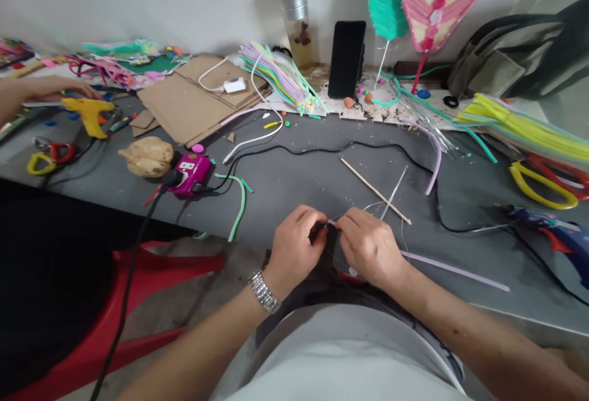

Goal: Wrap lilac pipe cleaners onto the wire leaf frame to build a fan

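At the table's front edge, my left hand (297,243) and my right hand (372,246) are close together, both pinching. A short bit of lilac pipe cleaner (331,223) spans the gap between their fingertips, with thin wire showing around it. Most of what they hold is covered by the fingers. Just beyond my right hand, a thin wooden stick (375,190) lies across a clear narrow strip (394,191). A longer lilac pipe cleaner (460,271) stretches out to the right of my right wrist.
A blue glue gun (559,235) and yellow-red scissors (543,186) lie right. Left are a purple adapter (191,174), a yellow glue gun (89,116) and another person's hand (64,89). A phone (346,61) stands behind; a black cable (304,152) crosses the table.
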`<action>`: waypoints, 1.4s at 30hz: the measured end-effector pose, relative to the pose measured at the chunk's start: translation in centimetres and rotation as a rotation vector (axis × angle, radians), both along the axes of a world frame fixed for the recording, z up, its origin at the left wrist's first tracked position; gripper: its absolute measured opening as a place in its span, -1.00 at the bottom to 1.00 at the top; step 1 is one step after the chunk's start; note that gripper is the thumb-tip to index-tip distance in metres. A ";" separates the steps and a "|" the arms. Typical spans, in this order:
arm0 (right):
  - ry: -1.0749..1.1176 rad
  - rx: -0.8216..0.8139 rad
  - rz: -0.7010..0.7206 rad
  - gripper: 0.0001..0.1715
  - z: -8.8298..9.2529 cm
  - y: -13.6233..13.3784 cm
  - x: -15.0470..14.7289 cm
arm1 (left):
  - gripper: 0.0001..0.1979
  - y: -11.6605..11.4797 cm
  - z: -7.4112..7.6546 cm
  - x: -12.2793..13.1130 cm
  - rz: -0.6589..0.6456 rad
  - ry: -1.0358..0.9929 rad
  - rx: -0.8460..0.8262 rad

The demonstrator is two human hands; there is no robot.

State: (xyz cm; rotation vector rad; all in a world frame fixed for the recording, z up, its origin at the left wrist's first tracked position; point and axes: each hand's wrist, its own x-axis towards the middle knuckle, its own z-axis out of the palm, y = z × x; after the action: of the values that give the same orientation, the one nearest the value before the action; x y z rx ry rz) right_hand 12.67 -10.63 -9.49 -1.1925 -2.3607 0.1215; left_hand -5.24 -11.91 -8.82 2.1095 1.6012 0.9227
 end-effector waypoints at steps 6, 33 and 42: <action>-0.023 -0.045 -0.009 -0.70 -0.3 -0.1 0.1 | -0.85 0.0 -0.3 0.2 0.001 0.039 -0.007; -0.047 -0.037 0.029 -0.68 -0.2 -0.4 0.3 | -0.84 -0.3 -1.3 0.0 -0.063 0.098 0.167; -0.019 -0.041 0.012 -0.68 -0.4 -0.5 0.3 | -0.86 -0.3 -1.4 0.1 -0.053 0.076 0.166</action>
State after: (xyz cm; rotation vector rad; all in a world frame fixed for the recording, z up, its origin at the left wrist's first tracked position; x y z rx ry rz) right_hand 12.93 -11.17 -9.88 -1.2041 -2.3924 0.1633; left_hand -5.15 -12.18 -10.21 2.3132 1.5440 0.9999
